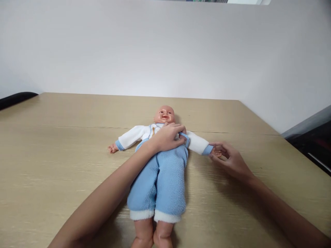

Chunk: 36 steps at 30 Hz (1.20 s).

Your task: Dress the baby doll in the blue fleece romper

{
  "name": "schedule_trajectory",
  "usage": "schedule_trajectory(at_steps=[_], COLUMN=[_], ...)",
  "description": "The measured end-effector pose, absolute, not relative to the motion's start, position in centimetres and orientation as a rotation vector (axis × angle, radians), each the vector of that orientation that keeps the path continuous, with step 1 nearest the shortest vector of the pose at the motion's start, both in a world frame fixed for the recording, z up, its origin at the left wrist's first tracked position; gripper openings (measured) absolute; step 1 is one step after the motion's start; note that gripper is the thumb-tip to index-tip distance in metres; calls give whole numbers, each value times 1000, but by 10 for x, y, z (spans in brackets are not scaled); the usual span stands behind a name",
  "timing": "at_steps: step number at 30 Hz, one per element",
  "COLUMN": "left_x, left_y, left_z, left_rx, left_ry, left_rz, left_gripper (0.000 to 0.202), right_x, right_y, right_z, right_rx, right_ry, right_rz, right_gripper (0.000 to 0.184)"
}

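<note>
In the head view, the right hand (pixel 230 160) is holding its thumb and fingers on opposite edges of the blue cuff (pixel 207 150), with the small vinyl hand (pixel 216 151) of the doll (pixel 170 172) lying between them. The left hand (pixel 170 136) is resting across the chest, its fingers bending at the blue strap (pixel 187 139); whether they are pinching it, I cannot tell. The step in hand is seemingly arranging the right-side sleeve (pixel 198 142) while steadying the body; any tug there would be calling for a secure cuff hold and a braced chest.

The doll is lying face up, directly under the left hand and left of the right hand, its head (pixel 164 114) pointing far and its legs (pixel 143 230) near. Farther out, the wooden table (pixel 64 165) is supporting it, and a pale wall (pixel 155 51) is standing beyond.
</note>
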<state>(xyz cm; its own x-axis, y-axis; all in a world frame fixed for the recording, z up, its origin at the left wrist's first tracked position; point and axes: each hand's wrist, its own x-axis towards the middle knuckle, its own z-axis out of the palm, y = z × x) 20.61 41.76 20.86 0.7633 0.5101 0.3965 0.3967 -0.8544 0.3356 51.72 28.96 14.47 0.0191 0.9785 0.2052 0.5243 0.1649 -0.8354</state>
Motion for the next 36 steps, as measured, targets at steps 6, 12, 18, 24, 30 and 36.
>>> schedule_trajectory(at_steps=[6,12,18,24,30,36], left_x=[203,202,196,191,197,199], left_y=[410,405,403,398,401,415], left_z=[210,205,202,206,217,223], left_rx=[2570,2678,2716,2772,2454,2134], left_ry=[605,459,427,556,614,811], left_rz=[825,971,1180,1108,1191,856], left_gripper=[20,19,13,15,12,10], right_x=[478,420,399,397,391,377], right_y=[333,361,356,346,332,320], right_z=[172,192,176,158,159,157], right_rx=[-1261,-1094,-1054,-944,-963,-1031], right_ry=[-1213,-1197,-1431,-1589,-1730,-1538], right_rz=[775,802,771,676,479,579], right_gripper=[35,44,37,15,25,16])
